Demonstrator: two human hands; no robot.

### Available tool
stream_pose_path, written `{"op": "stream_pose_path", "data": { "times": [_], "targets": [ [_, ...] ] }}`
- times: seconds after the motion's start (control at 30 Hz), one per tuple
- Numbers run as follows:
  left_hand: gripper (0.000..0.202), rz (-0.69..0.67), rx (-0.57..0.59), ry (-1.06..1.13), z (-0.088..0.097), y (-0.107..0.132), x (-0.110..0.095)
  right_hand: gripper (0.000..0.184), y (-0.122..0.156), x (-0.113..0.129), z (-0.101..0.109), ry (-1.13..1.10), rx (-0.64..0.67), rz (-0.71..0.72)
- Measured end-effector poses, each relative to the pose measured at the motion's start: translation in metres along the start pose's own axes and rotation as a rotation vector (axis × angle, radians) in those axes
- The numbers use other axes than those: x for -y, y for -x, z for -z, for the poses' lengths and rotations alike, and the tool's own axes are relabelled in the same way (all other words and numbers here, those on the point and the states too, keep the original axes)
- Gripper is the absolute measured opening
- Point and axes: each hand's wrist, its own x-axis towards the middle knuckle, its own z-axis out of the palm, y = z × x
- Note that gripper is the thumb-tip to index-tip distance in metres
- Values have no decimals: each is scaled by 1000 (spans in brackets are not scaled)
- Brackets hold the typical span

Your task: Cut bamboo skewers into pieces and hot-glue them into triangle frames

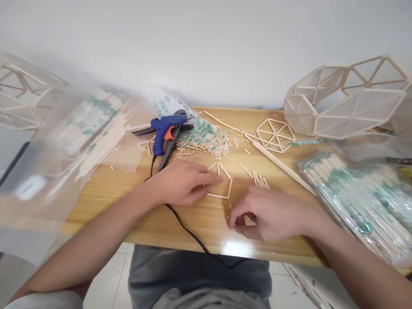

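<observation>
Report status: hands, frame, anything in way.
Left hand over frame, partly hiding it. Right hand curled nearby, grip unclear. Glue gun beyond left hand, cord under wrist.

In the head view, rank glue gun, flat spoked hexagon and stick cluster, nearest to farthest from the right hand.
1. Stick cluster: just beyond the right hand.
2. Flat spoked hexagon: behind the cluster, slightly right.
3. Glue gun: back left, beyond the left hand.

Pale wall (210, 45), wooden table (206, 220), white rounded object (31, 187) at left, tiled floor (108, 282).
</observation>
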Motion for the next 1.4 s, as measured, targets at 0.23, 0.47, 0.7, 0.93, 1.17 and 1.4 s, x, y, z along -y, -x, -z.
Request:
{"op": "stream_pose_path", "data": {
  "times": [0.23, 0.47, 0.7, 0.93, 1.17, 1.4],
  "targets": [
    [32, 8, 1, 2, -1, 1, 1, 10, -3, 3, 0, 35, -5, -91],
    [32, 4, -4, 2, -1, -1, -1, 10, -1, 8, 1, 101, -22, -119],
    [30, 0, -88, -2, -4, 1, 4, 12, -1, 9, 2, 122, -47, -141],
    [18, 279, -157, -103, -4, 3, 16, 13, 4, -3, 12, 89, -92, -188],
    [19, 323, -108, -73, -5, -2, 10, 23, 7, -28, 24, 88, -242, -279],
    [12, 354, -62, -54, -6, -9, 7, 20, -5, -38, 17, 220, -622, -235]
  ]
}}
